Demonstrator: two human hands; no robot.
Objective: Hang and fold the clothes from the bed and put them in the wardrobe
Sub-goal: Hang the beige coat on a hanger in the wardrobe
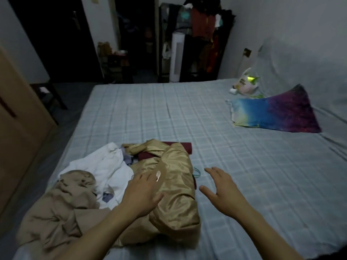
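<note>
bed (225, 147): blue check sheet, clothes pile (112, 184) near edge | left hand (142, 194) flat on gold jacket (176, 184), fingers straight | right hand (221, 186) spread, holding nothing | far wall: clothes rack (202, 34)

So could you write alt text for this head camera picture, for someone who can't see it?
Two bare hands reach over a pile of clothes on a checked bed: the left hand rests open on a gold jacket, the right hand hovers open beside it. A white garment and a beige one lie to the left.
</note>
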